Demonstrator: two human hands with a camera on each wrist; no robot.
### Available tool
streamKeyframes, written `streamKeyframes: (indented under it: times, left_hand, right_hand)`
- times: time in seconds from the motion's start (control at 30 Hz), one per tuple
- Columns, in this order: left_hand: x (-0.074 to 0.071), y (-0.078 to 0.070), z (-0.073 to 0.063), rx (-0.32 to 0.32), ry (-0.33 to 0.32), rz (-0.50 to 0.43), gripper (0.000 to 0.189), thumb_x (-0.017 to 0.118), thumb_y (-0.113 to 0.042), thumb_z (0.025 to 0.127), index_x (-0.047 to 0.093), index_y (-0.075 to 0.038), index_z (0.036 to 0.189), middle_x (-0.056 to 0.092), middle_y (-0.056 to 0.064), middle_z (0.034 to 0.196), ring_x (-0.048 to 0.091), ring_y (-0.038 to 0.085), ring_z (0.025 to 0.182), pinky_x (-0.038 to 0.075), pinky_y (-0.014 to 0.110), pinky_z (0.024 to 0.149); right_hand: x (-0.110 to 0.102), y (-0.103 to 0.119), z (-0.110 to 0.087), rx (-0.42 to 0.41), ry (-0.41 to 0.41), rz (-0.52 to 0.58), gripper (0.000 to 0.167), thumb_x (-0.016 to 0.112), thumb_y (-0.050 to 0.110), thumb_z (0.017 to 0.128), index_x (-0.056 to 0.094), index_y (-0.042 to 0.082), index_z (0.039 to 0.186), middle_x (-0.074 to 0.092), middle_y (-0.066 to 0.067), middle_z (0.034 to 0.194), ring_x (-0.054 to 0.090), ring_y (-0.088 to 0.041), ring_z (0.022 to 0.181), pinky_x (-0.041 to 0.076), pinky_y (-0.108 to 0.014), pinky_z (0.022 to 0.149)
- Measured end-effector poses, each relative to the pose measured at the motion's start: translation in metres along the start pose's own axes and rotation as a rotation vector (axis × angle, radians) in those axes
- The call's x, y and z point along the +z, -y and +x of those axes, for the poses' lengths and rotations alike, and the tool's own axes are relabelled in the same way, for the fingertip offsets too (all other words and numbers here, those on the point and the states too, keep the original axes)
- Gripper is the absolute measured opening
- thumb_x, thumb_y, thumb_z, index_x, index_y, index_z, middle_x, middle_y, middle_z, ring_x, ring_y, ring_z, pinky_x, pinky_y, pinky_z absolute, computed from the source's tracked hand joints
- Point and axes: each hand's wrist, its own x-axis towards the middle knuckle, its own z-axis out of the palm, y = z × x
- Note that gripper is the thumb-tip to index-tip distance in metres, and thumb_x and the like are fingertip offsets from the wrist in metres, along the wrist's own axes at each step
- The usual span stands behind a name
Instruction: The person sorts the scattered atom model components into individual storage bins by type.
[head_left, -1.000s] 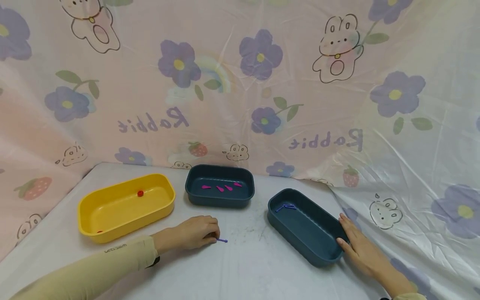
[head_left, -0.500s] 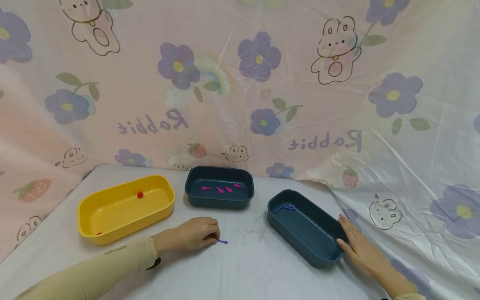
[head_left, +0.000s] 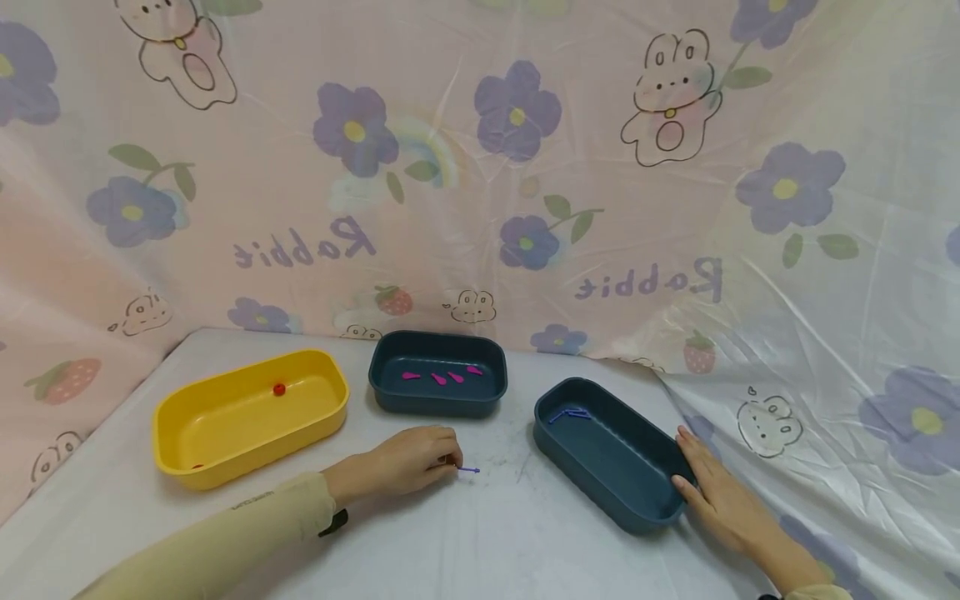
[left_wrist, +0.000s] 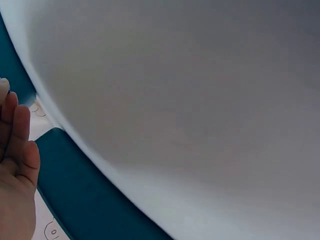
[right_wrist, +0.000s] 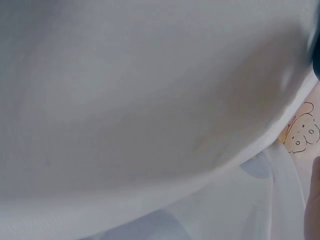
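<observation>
My left hand (head_left: 412,461) pinches a thin purple stick (head_left: 468,470) with a small knob at its tip, just above the white tabletop. The stick's other end is hidden by the fingers. In the left wrist view, only part of the hand (left_wrist: 17,167) shows at the left edge. My right hand (head_left: 722,504), fingers straight, rests against the near right end of a dark blue tray (head_left: 581,477). Several similar purple sticks (head_left: 576,413) lie at that tray's far end. The right wrist view catches a sliver of the hand (right_wrist: 313,205).
At left stands a yellow tray (head_left: 251,457) with a red bead (head_left: 279,389) and another red bit (head_left: 197,467) partly behind its near wall. A second dark blue tray (head_left: 438,406) at the back holds several magenta drop-shaped pieces (head_left: 456,377). A printed curtain (head_left: 450,192) hangs behind.
My left hand has moved a little right and away from me, carrying the purple stick toward the right-hand tray. My right hand and the trays have stayed in place.
</observation>
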Motion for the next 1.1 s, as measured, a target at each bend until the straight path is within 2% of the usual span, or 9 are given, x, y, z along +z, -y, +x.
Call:
streamKeyframes:
  times: [0.37, 0.63, 0.77, 1.1]
  left_hand:
    - [0.0, -0.014, 0.038, 0.03, -0.101, -0.014, 0.005, 0.074, -0.018, 0.099, 0.075, -0.017, 0.104, 0.066, -0.007, 0.099, 0.062, 0.005, 0.091, 0.054, 0.018, 0.081]
    - [-0.001, -0.023, 0.069, 0.008, -0.131, -0.05, 0.007, 0.071, -0.02, 0.101, 0.075, -0.017, 0.106, 0.066, -0.006, 0.101, 0.062, 0.006, 0.093, 0.053, 0.018, 0.08]
    - [-0.003, -0.026, 0.084, 0.022, -0.157, -0.054, 0.008, 0.07, -0.02, 0.102, 0.075, -0.016, 0.106, 0.067, -0.005, 0.102, 0.063, 0.008, 0.093, 0.052, 0.017, 0.078]
    - [-0.001, -0.039, 0.126, 0.032, -0.148, -0.082, 0.009, 0.069, -0.022, 0.102, 0.075, -0.017, 0.108, 0.066, -0.006, 0.102, 0.062, 0.004, 0.094, 0.051, 0.015, 0.078]
  right_hand:
    - [0.0, 0.001, 0.0, -0.027, -0.028, 0.01, 0.068, 0.06, 0.019, 0.105, 0.029, -0.003, 0.161, 0.032, -0.023, 0.166, 0.001, 0.006, 0.153, 0.0, -0.007, 0.119]
    - [0.001, 0.001, 0.001, -0.017, -0.022, 0.01, 0.069, 0.06, 0.02, 0.105, 0.028, -0.003, 0.162, 0.033, -0.026, 0.165, 0.001, 0.005, 0.153, -0.001, -0.007, 0.119]
    - [0.001, 0.002, 0.001, -0.013, -0.017, 0.011, 0.068, 0.059, 0.02, 0.106, 0.028, -0.004, 0.161, 0.032, -0.025, 0.165, 0.0, 0.006, 0.153, 0.0, -0.007, 0.119]
    - [-0.001, 0.004, 0.0, -0.014, -0.022, 0.006, 0.068, 0.06, 0.02, 0.105, 0.03, -0.006, 0.16, 0.034, -0.027, 0.164, 0.001, 0.006, 0.153, 0.0, -0.007, 0.119]
